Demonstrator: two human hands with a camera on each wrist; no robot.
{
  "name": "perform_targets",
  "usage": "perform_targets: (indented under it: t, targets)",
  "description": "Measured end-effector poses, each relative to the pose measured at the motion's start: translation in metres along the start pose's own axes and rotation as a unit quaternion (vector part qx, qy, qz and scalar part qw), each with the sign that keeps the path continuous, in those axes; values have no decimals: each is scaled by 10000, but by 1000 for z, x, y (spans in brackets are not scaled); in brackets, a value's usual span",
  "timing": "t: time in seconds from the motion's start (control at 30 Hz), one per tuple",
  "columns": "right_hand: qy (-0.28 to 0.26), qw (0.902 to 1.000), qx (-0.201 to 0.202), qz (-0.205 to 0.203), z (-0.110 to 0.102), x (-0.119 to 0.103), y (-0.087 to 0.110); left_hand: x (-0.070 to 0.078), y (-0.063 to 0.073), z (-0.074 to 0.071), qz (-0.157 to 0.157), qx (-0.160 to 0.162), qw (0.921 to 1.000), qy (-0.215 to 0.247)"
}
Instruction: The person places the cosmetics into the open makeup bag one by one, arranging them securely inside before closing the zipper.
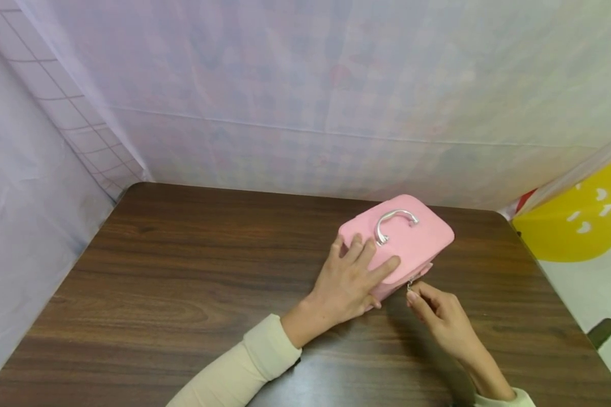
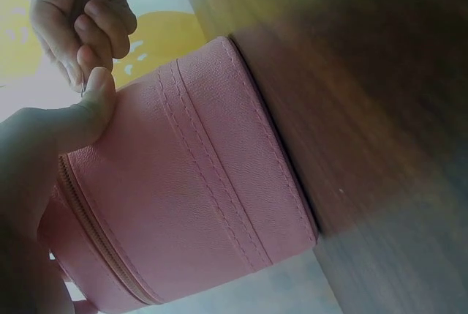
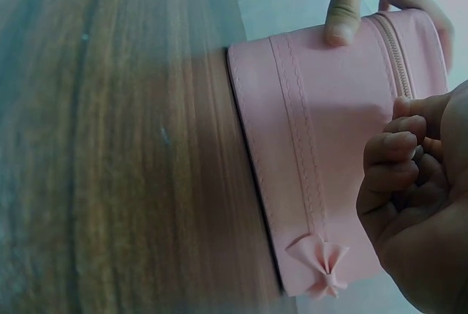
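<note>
A pink box-shaped cosmetic case (image 1: 422,232) stands upright on the table, a silver handle (image 1: 378,230) on its lid. My left hand (image 1: 343,285) rests on the lid with fingers spread, its thumb against the case's side. At the front right edge my right hand (image 1: 445,319) pinches the small silver zipper pull (image 1: 409,285) between thumb and forefinger; its other fingers are curled. The zipper (image 3: 395,54) runs around the case just below the lid. Low on the side, a pink bow (image 3: 322,263) shows in the right wrist view.
The dark wooden table (image 1: 183,271) extends to the left of the case. Behind its far edge hangs a pale curtain (image 1: 305,102). Beyond the right edge is a white surface with a yellow pattern (image 1: 575,226).
</note>
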State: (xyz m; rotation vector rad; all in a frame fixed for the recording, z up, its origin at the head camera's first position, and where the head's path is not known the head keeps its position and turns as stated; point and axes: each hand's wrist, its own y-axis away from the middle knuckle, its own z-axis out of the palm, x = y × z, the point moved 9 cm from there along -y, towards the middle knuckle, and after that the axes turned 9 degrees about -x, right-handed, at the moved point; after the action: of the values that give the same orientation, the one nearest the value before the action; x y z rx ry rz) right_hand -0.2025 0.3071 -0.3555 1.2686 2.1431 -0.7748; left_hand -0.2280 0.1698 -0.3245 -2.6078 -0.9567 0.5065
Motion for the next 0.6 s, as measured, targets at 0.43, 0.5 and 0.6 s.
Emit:
perform_targets:
  t: [0.43,0.5,0.6]
  targets:
    - [-48,10000,-25,-46,1,-3,-2,0,-1,0,-90,28,10000,-2]
    - [-37,10000,-3,-58,1,-3,-2,1,-1,-1,-128,25,9999,12]
    - [-76,9999,19,-64,2,-2,-1,2,-2,-1,-182,22,9998,74]
